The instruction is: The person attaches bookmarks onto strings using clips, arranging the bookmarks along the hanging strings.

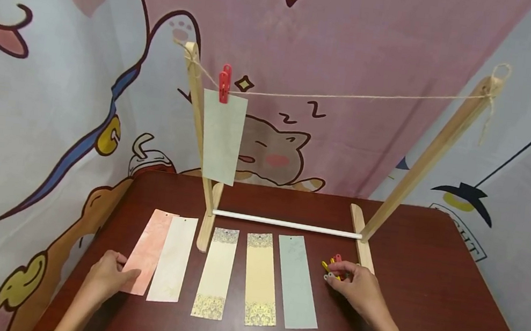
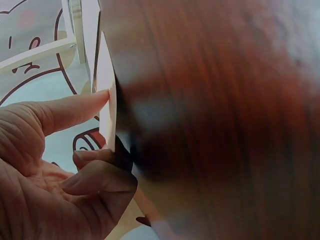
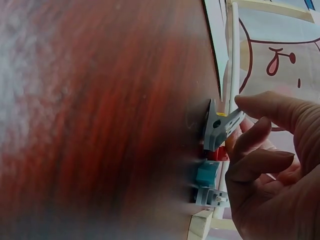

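My left hand point(image 1: 105, 276) pinches the lower edge of a pink paper bookmark point(image 1: 148, 250) at the left of the table. In the left wrist view its thumb presses the face of the bookmark point(image 2: 106, 75), with curled fingers at its lower edge. At the table's right, my right hand point(image 1: 361, 290) is at a small pile of plastic clothespins point(image 1: 336, 260). Thumb and forefinger pinch a grey clothespin point(image 3: 218, 131) in the right wrist view, close above the tabletop. Red, teal and grey clothespins lie beside it, partly hidden by the fingers.
A wooden stand point(image 1: 423, 166) carries a string point(image 1: 350, 96). From it a pale green paper point(image 1: 221, 139) hangs by a red clothespin point(image 1: 224, 83). Cream point(image 1: 173, 258), patterned point(image 1: 215, 273), tan patterned point(image 1: 260, 278) and grey-green point(image 1: 298, 282) bookmarks lie in a row.
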The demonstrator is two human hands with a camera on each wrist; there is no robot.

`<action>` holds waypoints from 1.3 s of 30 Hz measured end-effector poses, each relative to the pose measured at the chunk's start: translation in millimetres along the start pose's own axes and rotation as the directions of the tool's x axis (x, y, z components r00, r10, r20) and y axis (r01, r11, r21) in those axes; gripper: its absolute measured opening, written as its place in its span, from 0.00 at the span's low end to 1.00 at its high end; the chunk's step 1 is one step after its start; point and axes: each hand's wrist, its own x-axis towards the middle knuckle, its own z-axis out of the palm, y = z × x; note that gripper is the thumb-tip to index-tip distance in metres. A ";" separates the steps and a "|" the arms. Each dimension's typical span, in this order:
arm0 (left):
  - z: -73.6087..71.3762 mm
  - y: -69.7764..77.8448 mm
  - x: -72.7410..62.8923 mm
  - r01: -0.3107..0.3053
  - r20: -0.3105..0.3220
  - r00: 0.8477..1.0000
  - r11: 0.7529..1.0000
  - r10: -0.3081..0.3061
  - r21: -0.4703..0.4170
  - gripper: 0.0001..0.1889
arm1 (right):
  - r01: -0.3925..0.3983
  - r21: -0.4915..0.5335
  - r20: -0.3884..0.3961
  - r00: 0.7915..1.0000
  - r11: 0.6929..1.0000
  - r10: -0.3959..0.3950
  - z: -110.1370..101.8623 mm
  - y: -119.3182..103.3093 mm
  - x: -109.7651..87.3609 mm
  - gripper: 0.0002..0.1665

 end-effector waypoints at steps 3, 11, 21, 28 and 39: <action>-0.5 -2.7 -0.1 0.014 0.006 1.000 1.000 -0.014 -0.005 0.27 | 0.011 -0.007 -0.010 1.000 1.000 -0.011 -0.2 1.4 -0.9 0.14; -14.0 4.6 -6.4 0.039 0.050 0.998 0.993 -0.034 -0.108 0.15 | 0.035 -0.066 -0.037 0.999 0.997 -0.038 -0.6 3.3 0.4 0.09; -21.3 1.0 -10.3 0.052 0.031 0.998 0.973 -0.046 -0.226 0.13 | 0.049 -0.088 -0.009 0.999 0.995 -0.050 0.4 3.0 -1.3 0.07; -25.4 6.4 -13.5 0.047 0.010 0.999 0.969 -0.046 -0.242 0.16 | 0.074 -0.025 -0.021 0.997 0.997 -0.075 2.5 -0.6 -0.5 0.07; -31.0 26.0 -23.1 0.072 0.013 0.997 0.942 -0.072 -0.328 0.21 | 0.056 0.259 -0.020 0.998 0.964 -0.052 3.7 -4.2 2.7 0.13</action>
